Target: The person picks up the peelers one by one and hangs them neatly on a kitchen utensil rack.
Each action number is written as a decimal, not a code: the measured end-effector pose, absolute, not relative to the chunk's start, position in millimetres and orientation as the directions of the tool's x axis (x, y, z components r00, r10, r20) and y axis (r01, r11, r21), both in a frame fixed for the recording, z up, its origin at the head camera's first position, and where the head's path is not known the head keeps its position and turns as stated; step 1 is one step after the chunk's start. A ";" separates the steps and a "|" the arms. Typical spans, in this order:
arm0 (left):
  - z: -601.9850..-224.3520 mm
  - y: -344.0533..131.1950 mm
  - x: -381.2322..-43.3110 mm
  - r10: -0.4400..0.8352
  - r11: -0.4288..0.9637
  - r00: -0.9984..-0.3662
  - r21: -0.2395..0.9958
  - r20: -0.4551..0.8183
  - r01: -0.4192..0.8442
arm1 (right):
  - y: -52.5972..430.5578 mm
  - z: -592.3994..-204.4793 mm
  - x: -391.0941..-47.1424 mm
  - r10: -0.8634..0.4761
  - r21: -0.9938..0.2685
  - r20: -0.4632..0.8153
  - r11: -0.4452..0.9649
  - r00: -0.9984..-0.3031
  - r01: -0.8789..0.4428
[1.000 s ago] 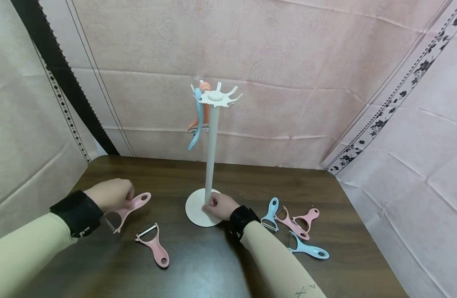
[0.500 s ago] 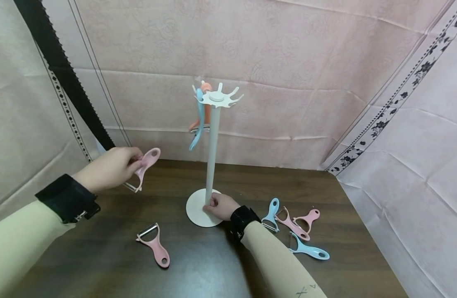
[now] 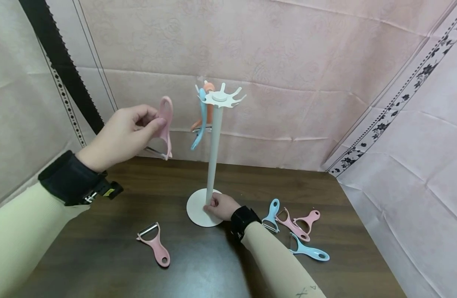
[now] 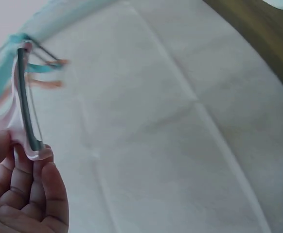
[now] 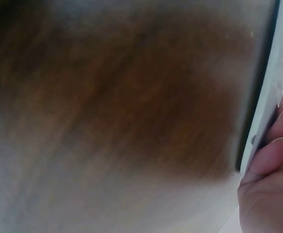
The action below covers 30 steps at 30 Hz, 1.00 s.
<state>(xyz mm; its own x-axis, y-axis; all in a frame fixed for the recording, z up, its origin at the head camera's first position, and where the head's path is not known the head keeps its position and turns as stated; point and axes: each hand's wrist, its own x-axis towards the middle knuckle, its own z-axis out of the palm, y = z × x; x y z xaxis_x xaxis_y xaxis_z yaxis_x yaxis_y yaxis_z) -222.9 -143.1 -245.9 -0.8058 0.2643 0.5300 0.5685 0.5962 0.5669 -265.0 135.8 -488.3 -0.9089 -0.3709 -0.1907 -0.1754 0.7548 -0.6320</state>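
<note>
My left hand (image 3: 120, 134) pinches a pink peeler (image 3: 166, 120) by its handle, raised to the left of a white stand (image 3: 214, 153). Its blade end points down; the left wrist view shows the metal blade (image 4: 26, 104) side-on above the curled fingers. A blue peeler (image 3: 203, 109) and an orange peeler (image 3: 209, 86) hang from the left hooks of the stand's top. Low down, my right hand (image 3: 224, 207) holds the stand at the foot of its pole, over the round base (image 3: 195, 209). In the right wrist view, curled fingers (image 5: 270, 156) lie against that base.
Another pink peeler (image 3: 159, 249) lies on the brown table (image 3: 198, 265) at front left. Right of the stand lie a blue peeler (image 3: 273, 209), two pink peelers (image 3: 300, 235) partly overlapping, and another blue peeler (image 3: 314, 252). Pale cloth (image 3: 288, 54) hangs behind.
My left hand has lifted the pink peeler from near the tabletop, up and to the right, towards the stand's top. My right hand has stayed at the pole's foot.
</note>
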 end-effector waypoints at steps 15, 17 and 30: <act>-223.6 -118.1 -211.3 0.280 0.467 -0.764 0.614 0.581 0.637 | 136.6 -487.9 -265.4 -0.372 -0.632 -0.190 0.755 -0.909 -0.177; -222.8 -115.2 -210.4 0.288 0.449 -0.763 0.621 0.579 0.642 | 136.2 -487.4 -265.2 -0.377 -0.629 -0.190 0.755 -0.907 -0.182; -221.6 -99.6 -211.5 0.345 0.403 -0.722 0.600 0.600 0.691 | 131.9 -485.4 -266.1 -0.398 -0.586 -0.186 0.779 -0.898 -0.223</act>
<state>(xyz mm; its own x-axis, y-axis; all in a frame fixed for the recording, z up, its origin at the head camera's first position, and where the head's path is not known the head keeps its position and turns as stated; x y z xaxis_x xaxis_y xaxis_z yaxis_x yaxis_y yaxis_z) -211.5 -99.6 -221.6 -0.7216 0.3446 0.6005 0.6915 0.4028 0.5997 -266.1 131.9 -485.4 -0.8983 -0.3978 -0.1864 -0.2234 0.7790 -0.5858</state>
